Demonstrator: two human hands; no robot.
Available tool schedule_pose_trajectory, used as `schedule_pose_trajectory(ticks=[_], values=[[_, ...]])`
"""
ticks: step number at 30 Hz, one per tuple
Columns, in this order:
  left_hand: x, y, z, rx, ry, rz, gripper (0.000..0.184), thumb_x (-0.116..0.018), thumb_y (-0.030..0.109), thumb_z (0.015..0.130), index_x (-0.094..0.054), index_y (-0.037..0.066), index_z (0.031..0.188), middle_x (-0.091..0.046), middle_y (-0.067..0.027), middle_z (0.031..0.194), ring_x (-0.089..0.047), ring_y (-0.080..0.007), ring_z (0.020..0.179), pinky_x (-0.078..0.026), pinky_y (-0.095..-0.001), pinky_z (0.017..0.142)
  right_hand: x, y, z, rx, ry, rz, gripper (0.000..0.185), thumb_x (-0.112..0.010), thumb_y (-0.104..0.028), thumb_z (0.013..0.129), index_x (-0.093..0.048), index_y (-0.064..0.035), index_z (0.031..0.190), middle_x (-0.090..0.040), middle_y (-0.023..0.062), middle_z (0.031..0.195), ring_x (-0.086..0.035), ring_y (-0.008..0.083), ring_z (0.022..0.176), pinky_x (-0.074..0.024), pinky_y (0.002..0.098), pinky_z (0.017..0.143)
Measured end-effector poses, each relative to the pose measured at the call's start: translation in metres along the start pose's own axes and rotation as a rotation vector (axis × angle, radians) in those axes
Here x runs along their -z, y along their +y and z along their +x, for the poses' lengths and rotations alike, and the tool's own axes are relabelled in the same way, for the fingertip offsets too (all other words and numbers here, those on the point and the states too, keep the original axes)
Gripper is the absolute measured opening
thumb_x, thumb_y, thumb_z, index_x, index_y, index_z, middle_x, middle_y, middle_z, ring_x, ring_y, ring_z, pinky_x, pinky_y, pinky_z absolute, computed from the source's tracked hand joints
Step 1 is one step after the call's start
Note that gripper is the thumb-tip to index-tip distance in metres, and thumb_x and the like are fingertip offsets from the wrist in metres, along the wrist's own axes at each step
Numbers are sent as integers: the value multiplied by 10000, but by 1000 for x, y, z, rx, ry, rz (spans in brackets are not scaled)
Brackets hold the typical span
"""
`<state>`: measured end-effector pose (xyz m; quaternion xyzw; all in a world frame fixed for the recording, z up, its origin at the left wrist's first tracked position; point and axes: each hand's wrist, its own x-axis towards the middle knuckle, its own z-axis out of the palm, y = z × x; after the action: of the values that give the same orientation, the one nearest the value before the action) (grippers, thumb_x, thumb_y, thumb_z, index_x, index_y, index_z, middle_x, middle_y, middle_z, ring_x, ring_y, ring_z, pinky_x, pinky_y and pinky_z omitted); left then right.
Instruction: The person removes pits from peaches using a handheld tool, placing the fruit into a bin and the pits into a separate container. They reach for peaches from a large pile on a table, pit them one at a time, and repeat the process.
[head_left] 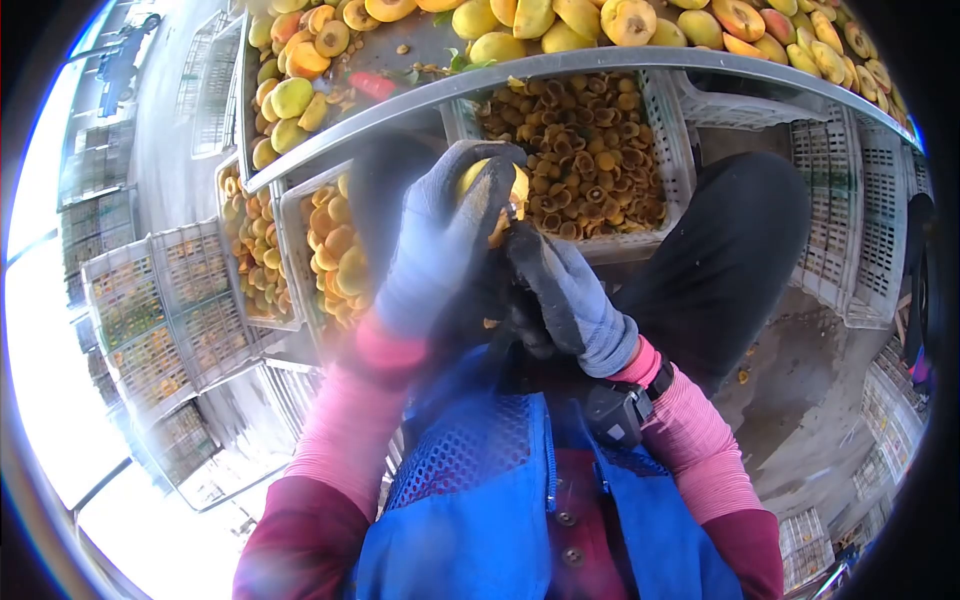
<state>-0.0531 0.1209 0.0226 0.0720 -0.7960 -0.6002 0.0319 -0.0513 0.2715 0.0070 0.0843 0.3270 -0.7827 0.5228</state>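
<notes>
My left hand (pixel 445 220), in a grey-and-black work glove, is closed around a yellow peach (pixel 520 188). Its orange flesh shows on the right side, where it looks cut; the fingers cover much of the rest. Just below and to the right, my right hand (pixel 565 295), gloved the same way, has its fingers curled up close against the cut side. Whatever those fingers grip is hidden by the dark glove. Both hands are above my lap, in front of a white crate (pixel 672 150) full of brown, cup-shaped pieces (pixel 585 150).
A metal-edged table (pixel 430 95) bears whole and halved peaches (pixel 630 22) and a red object (pixel 372 85). Crates of peach halves (pixel 338 245) stand at left. Stacked crates (pixel 165 310) lie farther left; more crates (pixel 835 215) stand at right. My knees flank the pieces crate.
</notes>
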Motion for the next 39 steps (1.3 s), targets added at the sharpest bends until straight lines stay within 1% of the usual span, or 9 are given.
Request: schedule_pose_trajectory(ticks=[13,20,22,23,27,29,31,33,39], values=[[-5,-14,-5,94,-218,-375,364,-542,273,884,-573,-36,1075,-620,-140,962,-612,-207,801,-488,-302,732,16,26,7,-412,-865,1076,494,-319,-578,933,-509,-125,986,-413,-15,612,-369,118,417,-326,287,385],[-16,-42,-18,534,349,-1060,502,-467,415,909,-499,6,1197,-612,-139,985,-606,-214,836,-504,-334,743,11,18,6,-202,-682,874,492,-359,-546,938,-484,-71,900,-406,-16,504,-360,59,322,-302,204,265],[-6,-35,-30,136,449,-568,319,-591,195,856,-564,8,1113,-625,-113,949,-603,-179,855,-500,-305,764,19,20,12,-227,-593,879,491,-333,-533,951,-492,-75,874,-411,-16,525,-378,68,345,-302,207,277],[27,-22,-35,525,364,-1060,282,-632,98,822,-581,5,1084,-628,-110,941,-604,-171,858,-500,-294,773,23,24,14,-257,-513,888,488,-328,-525,955,-495,-75,866,-410,-14,532,-377,71,352,-298,206,281],[132,-55,-75,-375,417,997,289,-639,103,837,-576,-3,1098,-648,-108,964,-633,-207,833,-501,-299,777,27,22,14,-302,-487,740,482,-332,-517,958,-503,-75,866,-398,-5,537,-352,74,358,-268,201,288],[152,-38,-82,432,381,472,276,-633,141,846,-600,17,1091,-659,-109,909,-637,-210,817,-493,-305,740,26,20,13,-302,-491,661,483,-338,-521,956,-505,-77,863,-389,-3,532,-334,72,354,-254,202,287],[184,-52,-82,576,210,1141,380,-670,315,806,-617,50,1074,-633,-104,891,-607,-216,787,-472,-276,723,33,22,21,-328,-456,630,488,-347,-531,950,-511,-82,855,-378,-7,527,-321,68,355,-246,203,288],[173,-28,-48,499,491,761,286,-631,329,826,-674,73,944,-642,-103,805,-607,-230,741,-464,-339,705,37,23,28,-351,-425,630,489,-357,-536,946,-517,-87,837,-373,-11,526,-309,68,354,-237,201,290],[199,-42,104,336,422,1285,454,-622,471,781,-592,104,1046,-639,-137,947,-626,-302,903,-469,-412,775,40,8,35,-338,-29,447,479,-395,-543,931,-533,-112,775,-354,-22,521,-285,68,354,-211,210,303]])
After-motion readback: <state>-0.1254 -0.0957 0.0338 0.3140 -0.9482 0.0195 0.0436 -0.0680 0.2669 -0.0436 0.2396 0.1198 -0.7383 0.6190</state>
